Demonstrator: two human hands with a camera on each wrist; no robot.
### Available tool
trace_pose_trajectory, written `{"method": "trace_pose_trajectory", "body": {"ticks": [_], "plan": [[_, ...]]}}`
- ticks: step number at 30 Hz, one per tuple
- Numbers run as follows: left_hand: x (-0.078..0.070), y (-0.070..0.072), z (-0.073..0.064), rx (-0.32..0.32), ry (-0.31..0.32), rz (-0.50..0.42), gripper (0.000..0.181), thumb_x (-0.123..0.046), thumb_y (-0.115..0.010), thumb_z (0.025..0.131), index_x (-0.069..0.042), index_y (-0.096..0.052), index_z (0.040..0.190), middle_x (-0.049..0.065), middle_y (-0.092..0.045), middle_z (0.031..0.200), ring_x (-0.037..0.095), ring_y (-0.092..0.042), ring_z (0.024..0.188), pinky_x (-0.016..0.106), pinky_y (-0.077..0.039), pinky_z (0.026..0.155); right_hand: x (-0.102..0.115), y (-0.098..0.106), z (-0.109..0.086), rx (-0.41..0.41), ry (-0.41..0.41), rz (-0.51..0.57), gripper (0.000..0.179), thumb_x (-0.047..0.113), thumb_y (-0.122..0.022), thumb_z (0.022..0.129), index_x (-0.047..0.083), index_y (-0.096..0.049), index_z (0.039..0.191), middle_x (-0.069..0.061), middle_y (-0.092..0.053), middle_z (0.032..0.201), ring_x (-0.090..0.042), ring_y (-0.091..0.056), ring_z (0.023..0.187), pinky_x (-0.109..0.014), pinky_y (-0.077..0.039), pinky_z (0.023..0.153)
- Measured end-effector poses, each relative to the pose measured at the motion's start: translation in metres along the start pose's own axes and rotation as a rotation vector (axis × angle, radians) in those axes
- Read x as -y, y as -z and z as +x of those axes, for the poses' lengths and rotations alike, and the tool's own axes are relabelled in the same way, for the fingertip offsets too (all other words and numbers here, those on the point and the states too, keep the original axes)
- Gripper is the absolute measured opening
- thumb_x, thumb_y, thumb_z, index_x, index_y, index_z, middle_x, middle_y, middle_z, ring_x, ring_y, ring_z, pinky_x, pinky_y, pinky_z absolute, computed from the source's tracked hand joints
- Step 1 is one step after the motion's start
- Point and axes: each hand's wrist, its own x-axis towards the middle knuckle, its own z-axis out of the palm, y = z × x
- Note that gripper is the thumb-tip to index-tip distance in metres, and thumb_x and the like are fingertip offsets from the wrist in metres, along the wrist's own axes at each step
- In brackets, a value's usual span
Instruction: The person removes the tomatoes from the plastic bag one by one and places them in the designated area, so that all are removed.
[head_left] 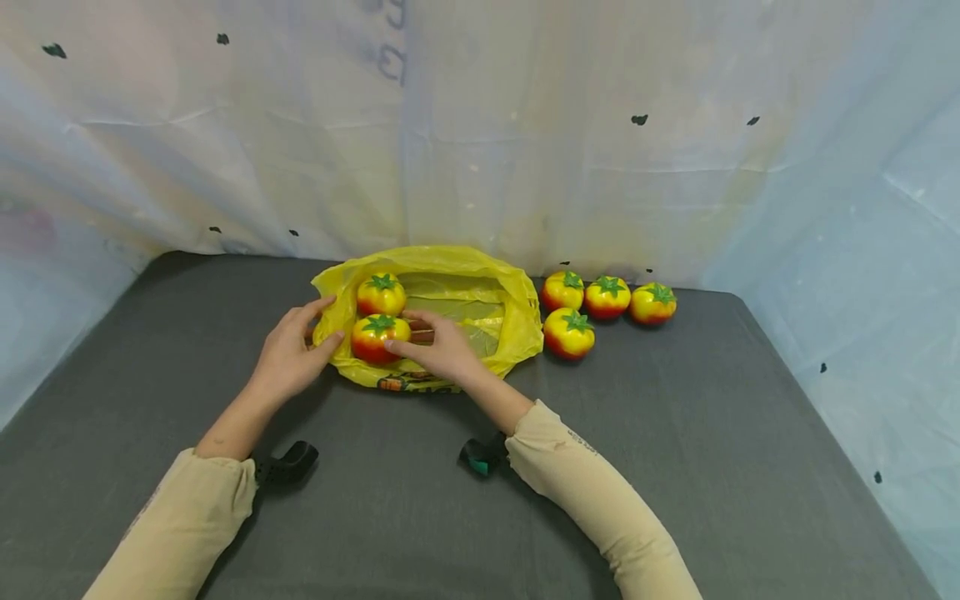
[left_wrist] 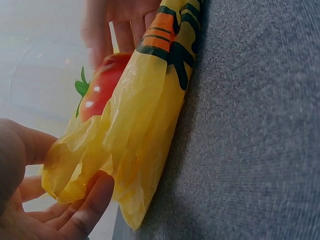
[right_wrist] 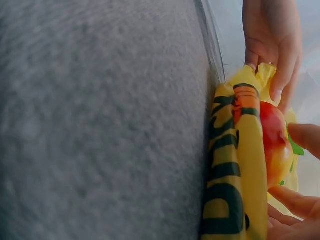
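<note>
One yellow bag [head_left: 525,321] lies on the grey desk [head_left: 712,467] with its mouth upward, and two red-and-yellow tomatoes sit in its left part. The right hand [head_left: 448,348] has its grip on the nearer tomato [head_left: 367,343] — thumb on one side, fingers on the other. The farther tomato [head_left: 381,298] rests just behind it, near the bag's back rim. The left hand [head_left: 288,354] grasps the bag's left edge, thumb and fingers around the plastic.

Four more tomatoes are on the desk to the right of the bag: three in a row, the left tomato [head_left: 561,293], the middle tomato [head_left: 606,300] and the right tomato [head_left: 651,308], plus the front tomato [head_left: 567,337] before the left one — six tomatoes in all. Two pale sleeves [head_left: 600,492] cover the forearms, and a whitish sheet [head_left: 480,133] hangs behind.
</note>
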Motion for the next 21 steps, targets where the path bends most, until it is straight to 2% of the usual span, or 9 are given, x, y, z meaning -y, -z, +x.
{"method": "trace_pose_trajectory", "body": {"ticks": [10, 15, 21], "plan": [[-0.0005, 0.0006, 0.0003, 0.007, 0.007, -0.008, 0.057, -0.019, -0.053, 0.098, -0.002, -0.033, 0.148, 0.032, -0.039, 0.135, 0.050, -0.049, 0.110, 0.055, -0.046, 0.081, 0.0016, -0.0038, -0.0005, -0.003, -0.010, -0.027, 0.055, 0.026, -0.071, 0.087, 0.010, -0.052, 0.136, -0.013, -0.059, 0.129, -0.027, -0.058, 0.117, -0.035, -0.050, 0.092], [-0.0018, -0.0002, 0.0013, 0.016, 0.014, -0.004, 0.057, -0.019, -0.053, 0.098, -0.001, -0.032, 0.148, 0.033, -0.039, 0.135, 0.050, -0.048, 0.111, 0.055, -0.046, 0.081, 0.0005, -0.0027, -0.0014, -0.014, -0.028, -0.018, 0.054, 0.026, -0.074, 0.084, 0.011, -0.054, 0.132, -0.012, -0.059, 0.126, -0.026, -0.059, 0.114, -0.034, -0.052, 0.088], [-0.0009, -0.0001, 0.0004, 0.013, 0.009, 0.001, 0.057, -0.019, -0.053, 0.098, -0.001, -0.033, 0.148, 0.033, -0.039, 0.135, 0.049, -0.050, 0.109, 0.054, -0.048, 0.079, 0.0003, -0.0002, -0.0049, -0.016, -0.009, 0.003, 0.054, 0.024, -0.075, 0.084, 0.011, -0.054, 0.131, -0.013, -0.059, 0.126, -0.027, -0.059, 0.114, -0.033, -0.052, 0.088]]}}
